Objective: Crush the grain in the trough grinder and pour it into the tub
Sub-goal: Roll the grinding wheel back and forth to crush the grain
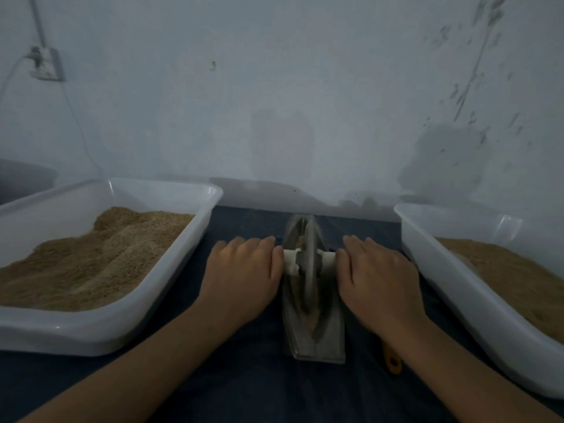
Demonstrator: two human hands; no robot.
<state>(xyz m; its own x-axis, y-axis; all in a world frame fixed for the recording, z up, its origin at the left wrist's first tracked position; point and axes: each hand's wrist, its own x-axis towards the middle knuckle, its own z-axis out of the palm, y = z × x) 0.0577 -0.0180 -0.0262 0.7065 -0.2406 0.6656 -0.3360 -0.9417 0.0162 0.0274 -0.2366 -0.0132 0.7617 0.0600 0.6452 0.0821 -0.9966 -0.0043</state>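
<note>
Closely flanking trough grinder: left tub, right tub.

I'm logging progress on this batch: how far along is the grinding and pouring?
Done: both tubs, left and right, already hold brown meal, though which is crushed I cannot tell. In hand: left hand and right hand press flat on the handle of the wheel, which sits in the trough over grain. Left: finishing the crush and pouring it into a tub.

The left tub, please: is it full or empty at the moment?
Partly full: the left tub holds a heaped brown mound of grain, below the rim.
</note>
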